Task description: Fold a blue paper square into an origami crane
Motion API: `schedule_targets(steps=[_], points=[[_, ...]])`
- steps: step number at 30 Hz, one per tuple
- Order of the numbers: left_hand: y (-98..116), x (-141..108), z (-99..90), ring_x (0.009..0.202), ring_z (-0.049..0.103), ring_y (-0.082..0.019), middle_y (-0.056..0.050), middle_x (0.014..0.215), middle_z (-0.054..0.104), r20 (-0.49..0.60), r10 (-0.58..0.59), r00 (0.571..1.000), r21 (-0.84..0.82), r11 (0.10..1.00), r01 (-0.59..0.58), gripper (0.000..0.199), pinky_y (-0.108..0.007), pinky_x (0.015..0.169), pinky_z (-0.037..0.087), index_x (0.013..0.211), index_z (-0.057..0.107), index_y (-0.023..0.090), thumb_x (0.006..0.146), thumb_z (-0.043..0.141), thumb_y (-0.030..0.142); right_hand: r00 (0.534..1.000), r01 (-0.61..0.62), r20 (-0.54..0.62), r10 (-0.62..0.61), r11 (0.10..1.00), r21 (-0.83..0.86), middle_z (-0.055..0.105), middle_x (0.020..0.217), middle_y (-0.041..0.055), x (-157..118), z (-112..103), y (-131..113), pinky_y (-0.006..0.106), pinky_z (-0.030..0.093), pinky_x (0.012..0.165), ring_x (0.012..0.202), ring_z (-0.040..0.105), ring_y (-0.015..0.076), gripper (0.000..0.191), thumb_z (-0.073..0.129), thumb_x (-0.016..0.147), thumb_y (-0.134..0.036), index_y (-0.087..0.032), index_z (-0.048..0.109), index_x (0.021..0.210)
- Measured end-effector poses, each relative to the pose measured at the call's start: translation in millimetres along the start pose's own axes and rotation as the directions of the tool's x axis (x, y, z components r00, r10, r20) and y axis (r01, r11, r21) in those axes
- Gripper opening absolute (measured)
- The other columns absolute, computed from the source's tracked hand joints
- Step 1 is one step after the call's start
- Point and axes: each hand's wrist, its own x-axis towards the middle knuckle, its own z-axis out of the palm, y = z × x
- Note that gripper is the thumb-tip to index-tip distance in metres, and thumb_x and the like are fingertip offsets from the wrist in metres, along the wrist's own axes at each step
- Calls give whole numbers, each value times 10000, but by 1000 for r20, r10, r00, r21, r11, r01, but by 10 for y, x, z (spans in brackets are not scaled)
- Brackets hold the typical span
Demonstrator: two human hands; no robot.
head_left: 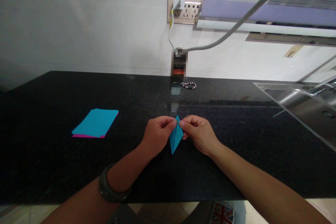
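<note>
Between my two hands is a piece of folded blue paper (176,135), a narrow diamond shape with a crease or slit down its middle. My left hand (158,133) pinches its upper left edge between thumb and fingers. On the other side, my right hand (198,131) grips the upper right edge, thumb on top. The paper's lower tip points toward me, over the dark countertop (147,98). Part of its left side is covered by my left thumb.
A stack of blue and pink paper sheets (96,122) lies to the left. At the wall stand a pixelated dark object (179,63) with a cable and a beaded strap (189,85). A metal sink (296,103) is at right; a power outlet (185,9) is above.
</note>
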Motion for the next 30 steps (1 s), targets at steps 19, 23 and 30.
schedule_targets(steps=[19, 23, 30], points=[[-23, -11, 18, 570, 544, -120, -21, 641, 632, 16, 3, 1000, 5, 1000, -3, 227, -225, 538, 434, 772, 660, 126, 727, 568, 328, 998, 33, -41, -37, 994, -100, 526, 462, -45, -11, 23, -7, 196, 353, 425, 409, 456, 61, 168, 627, 686, -280, -153, 537, 623], [-19, -3, 20, 596, 552, -122, -25, 664, 633, 29, -13, 999, -45, 999, 15, 234, -234, 565, 438, 801, 651, 123, 730, 570, 331, 996, 54, -69, -65, 988, -143, 528, 476, -41, -7, 8, -15, 203, 360, 433, 416, 457, 66, 170, 621, 684, -297, -157, 543, 627], [4, 10, 16, 630, 584, -131, -37, 721, 655, 232, -141, 962, -216, 957, 192, 236, -247, 589, 442, 821, 623, 122, 684, 622, 314, 983, 119, -112, -144, 972, -203, 530, 499, -30, 7, -49, -50, 206, 360, 441, 437, 454, 70, 177, 607, 701, -313, -149, 570, 646]])
